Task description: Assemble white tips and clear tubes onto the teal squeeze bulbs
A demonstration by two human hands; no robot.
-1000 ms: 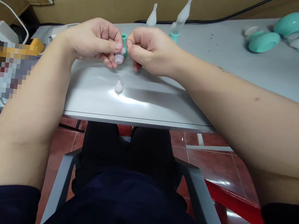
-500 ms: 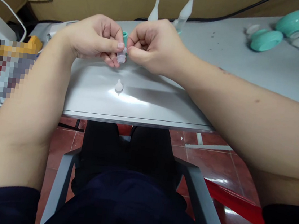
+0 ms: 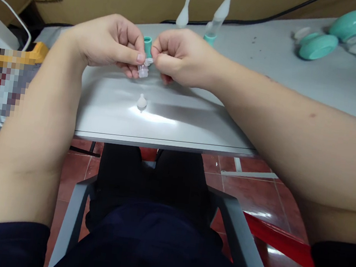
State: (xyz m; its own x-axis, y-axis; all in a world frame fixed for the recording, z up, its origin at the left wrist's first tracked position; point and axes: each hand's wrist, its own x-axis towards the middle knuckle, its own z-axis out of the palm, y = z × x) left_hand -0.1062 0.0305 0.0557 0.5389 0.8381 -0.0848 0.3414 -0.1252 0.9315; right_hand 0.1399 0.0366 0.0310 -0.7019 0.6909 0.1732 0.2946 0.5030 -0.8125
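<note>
Left hand: pinches a small, clear plastic fitting.
Fitting: short, round, flanged, between the fingertips, with a whitish plastic tab on top.
Right hand: fingertips at the tab; cannot tell if grasping.
Green plastic cylinder: just behind the grip.

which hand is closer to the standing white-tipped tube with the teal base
The right hand: it is in front of the tube, to its left. The left hand is farther off, further left.
</note>
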